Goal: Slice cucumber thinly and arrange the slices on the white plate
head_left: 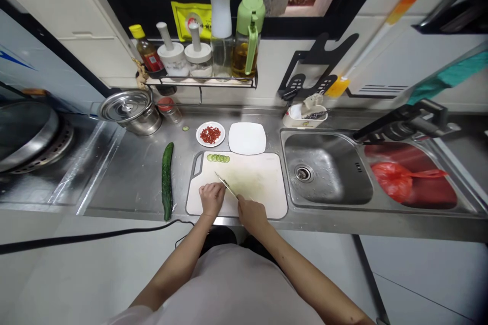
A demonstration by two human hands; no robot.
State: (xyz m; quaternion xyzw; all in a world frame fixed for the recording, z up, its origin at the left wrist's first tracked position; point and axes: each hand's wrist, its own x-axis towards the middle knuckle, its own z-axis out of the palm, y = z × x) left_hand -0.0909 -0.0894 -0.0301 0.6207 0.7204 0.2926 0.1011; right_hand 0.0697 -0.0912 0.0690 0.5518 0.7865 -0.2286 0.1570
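Note:
A knife [227,186] is gripped by its handle in my right hand [252,217], its blade slanting up and left over the white cutting board [267,172]. My left hand [212,198] is closed with curled fingers on the board, close beside the blade. Whatever lies under those fingers is hidden. A short overlapping row of cucumber slices [218,158] lies near the board's upper left edge. To the left of the board, a whole cucumber [166,180] rests on the steel counter. Greenish wet marks stain the middle of the board.
Behind the board sit a plate of chopped red pieces [210,134] and a white square plate [247,138]. A lidded steel pot [131,111] stands back left. At right are the sink [328,172] and a red plastic bag [394,181]. Bottles fill a wall rack [206,84].

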